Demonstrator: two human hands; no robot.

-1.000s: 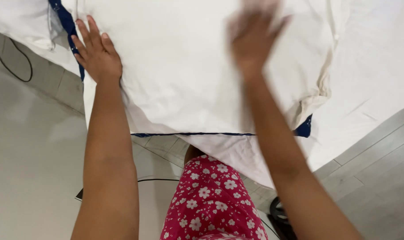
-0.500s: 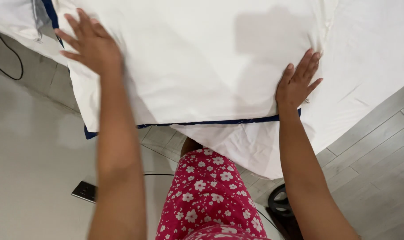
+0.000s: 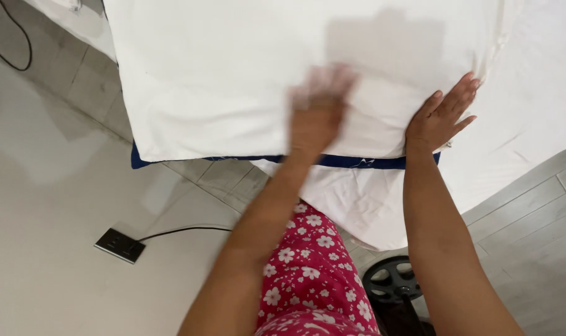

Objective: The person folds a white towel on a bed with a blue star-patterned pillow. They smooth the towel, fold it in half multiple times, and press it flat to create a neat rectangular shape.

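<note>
While my left hand (image 3: 317,115) is blurred at centre frame, flat on the white cloth pillowcase with a navy edge (image 3: 245,81), I'd judge firm, even strokes toward that edge smooth it best. My right hand (image 3: 438,118) presses it open-fingered at right. Below lie the white sheeted surface (image 3: 532,112), grey tiled floor (image 3: 59,261) and black floor socket (image 3: 119,244).
</note>
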